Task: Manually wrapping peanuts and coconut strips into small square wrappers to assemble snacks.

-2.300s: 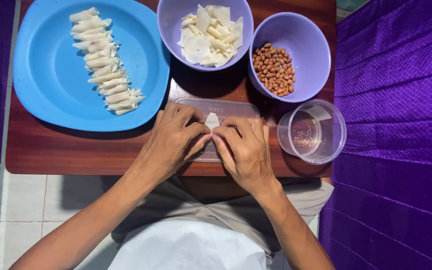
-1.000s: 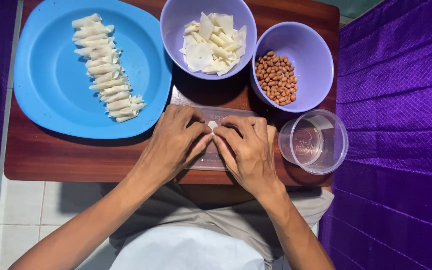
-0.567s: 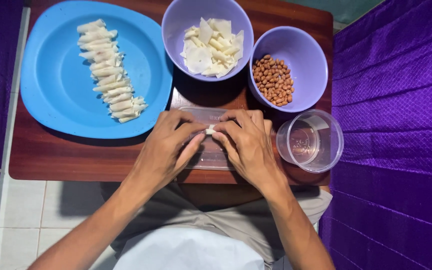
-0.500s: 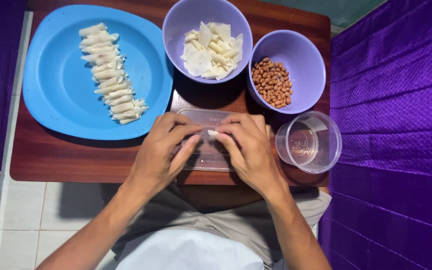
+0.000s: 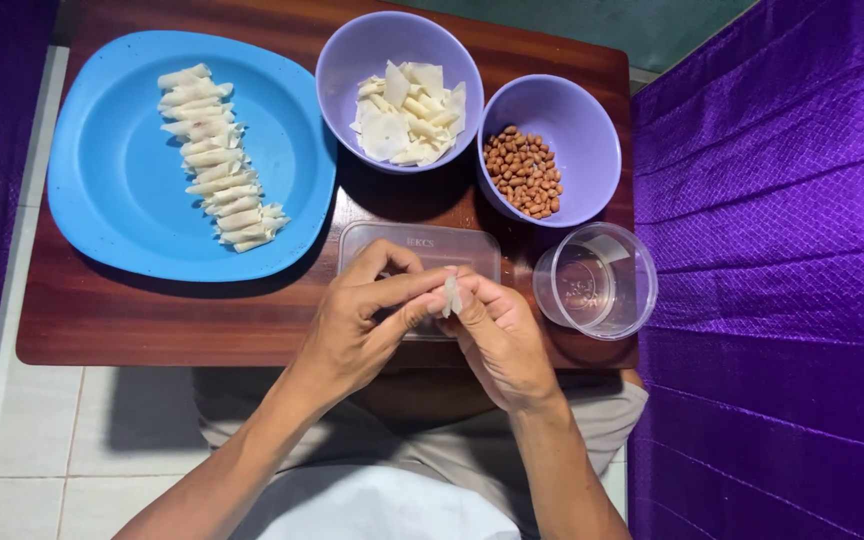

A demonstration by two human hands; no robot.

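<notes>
1. Left hand and right hand pinch one small white wrapper together at their fingertips
2. The wrapper sits above a clear lid on the tabletop
3. Rolled pieces line the blue plate far left

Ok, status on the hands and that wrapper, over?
Left hand and right hand pinch one small white wrapper piece together. Held above clear flat lid. Nothing in the way.
</notes>
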